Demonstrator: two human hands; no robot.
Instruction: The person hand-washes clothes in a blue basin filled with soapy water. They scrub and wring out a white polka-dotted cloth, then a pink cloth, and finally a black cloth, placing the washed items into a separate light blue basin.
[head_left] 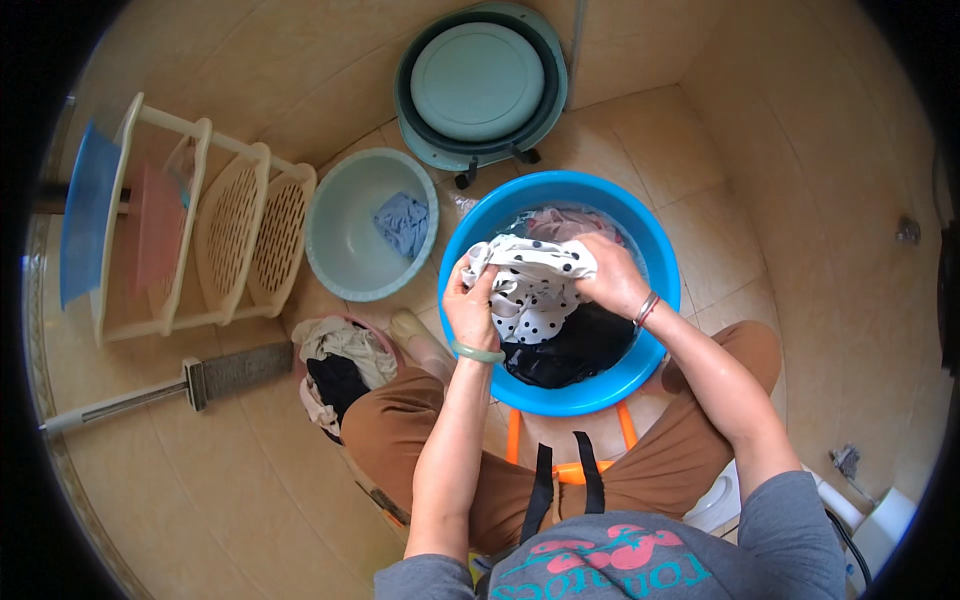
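A white cloth with black polka dots point(530, 258) is stretched between my two hands, over a large blue basin point(655, 265). My left hand point(472, 305), with a pale green bangle at the wrist, pinches the cloth's left end. At the other end my right hand point(612, 275) grips it, a thin bracelet on that wrist. The cloth's lower part hangs down toward a wet black garment point(570, 350) in the basin. Behind it, pinkish fabric point(570, 222) lies in water along the far side.
A pale green basin point(330, 245) holding a blue cloth point(402, 222) stands to the left. Nearer me is a pink tub of clothes point(350, 355). A cream rack point(205, 230), a flat mop point(240, 370) and a folded round basin point(478, 80) stand around the tiled floor.
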